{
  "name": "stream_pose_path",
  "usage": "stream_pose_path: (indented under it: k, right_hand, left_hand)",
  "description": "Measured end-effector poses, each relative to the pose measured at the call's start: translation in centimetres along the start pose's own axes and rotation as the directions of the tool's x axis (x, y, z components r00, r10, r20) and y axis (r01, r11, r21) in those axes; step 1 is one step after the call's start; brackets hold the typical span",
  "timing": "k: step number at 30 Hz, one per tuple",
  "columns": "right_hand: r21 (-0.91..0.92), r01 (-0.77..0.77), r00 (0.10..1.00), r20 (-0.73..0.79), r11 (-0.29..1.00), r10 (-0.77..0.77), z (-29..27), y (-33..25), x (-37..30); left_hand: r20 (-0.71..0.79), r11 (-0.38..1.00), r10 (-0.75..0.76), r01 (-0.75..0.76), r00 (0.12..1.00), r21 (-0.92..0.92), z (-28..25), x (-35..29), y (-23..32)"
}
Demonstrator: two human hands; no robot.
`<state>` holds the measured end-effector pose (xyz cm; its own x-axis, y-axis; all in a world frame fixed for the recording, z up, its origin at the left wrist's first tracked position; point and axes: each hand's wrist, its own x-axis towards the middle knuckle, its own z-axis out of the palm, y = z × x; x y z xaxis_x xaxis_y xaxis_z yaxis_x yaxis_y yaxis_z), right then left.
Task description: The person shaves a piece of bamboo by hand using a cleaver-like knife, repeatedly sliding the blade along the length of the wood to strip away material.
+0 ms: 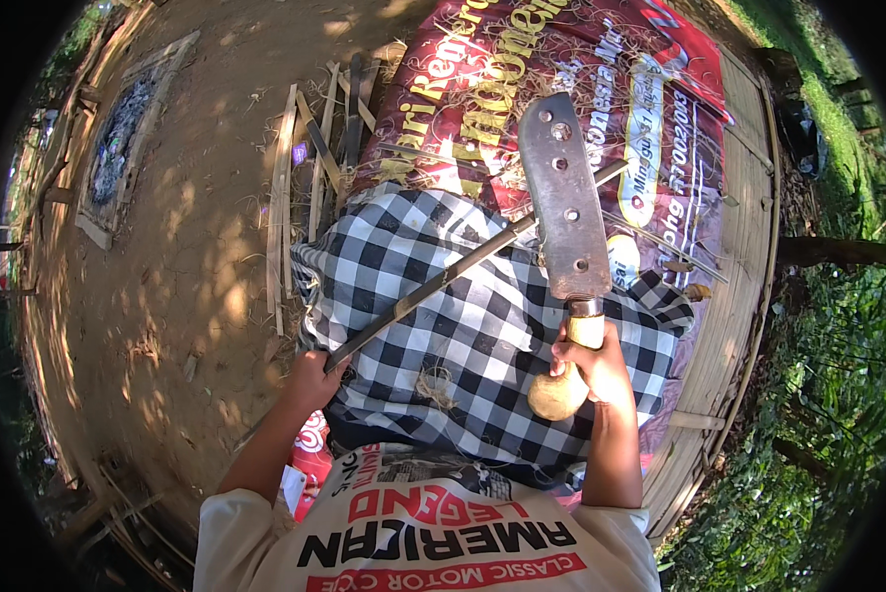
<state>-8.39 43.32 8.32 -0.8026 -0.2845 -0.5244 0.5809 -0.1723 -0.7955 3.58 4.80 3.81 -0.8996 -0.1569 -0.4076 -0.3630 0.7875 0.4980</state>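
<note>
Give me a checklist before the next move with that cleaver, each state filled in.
1. Right hand gripping the cleaver by its wooden handle: ok.
2. Left hand holding the dark strip, apart from the cleaver: ok.
3. Checkered cloth spread over the lap: ok.
4. Banner free of shavings: not ok, they are strewn across it.
5. Cleaver and strip touching where they cross: cannot tell.

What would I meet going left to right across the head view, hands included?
Framed grey patch on the ground → left hand → right hand gripping the broad knife → slatted platform edge → green plants.
</note>
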Motion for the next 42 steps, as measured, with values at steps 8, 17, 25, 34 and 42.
stream_pose_path:
  k: [8, 17, 25, 34, 42]
  right_hand:
    - [0.046, -0.006, 0.995, -0.101, 0.999, 0.01, 0.6, 1.3, 1.2]
    - [0.068, 0.091, 0.996, -0.027, 0.994, -0.089, -1.0, -1.6, 0.3]
    - [-0.193, 0.022, 0.998, 0.063, 0.981, -0.01, -1.9, -2.6, 1.0]
    - [-0.159, -0.146, 0.977, 0.13, 0.976, 0.167, 1.1, 0.3, 0.0]
    - [-0.092, -0.083, 0.996, 0.029, 0.992, 0.086, 3.4, 0.9, 0.2]
  left_hand:
    - [0.02, 0.999, -0.044, 0.044, 0.999, -0.017, 0.2, 0.2, -0.3]
    - [-0.005, 0.999, 0.016, -0.016, 1.0, -0.05, 0.4, 0.1, -1.3]
    - [0.011, 0.998, -0.064, 0.064, 0.998, 0.009, 0.1, -0.1, -1.5]
    - [0.03, 0.998, -0.037, 0.038, 0.999, -0.041, 0.2, 0.1, -1.6]
    - [0.008, 0.997, -0.002, 0.003, 1.0, -0.079, 0.3, 0.2, -1.2]
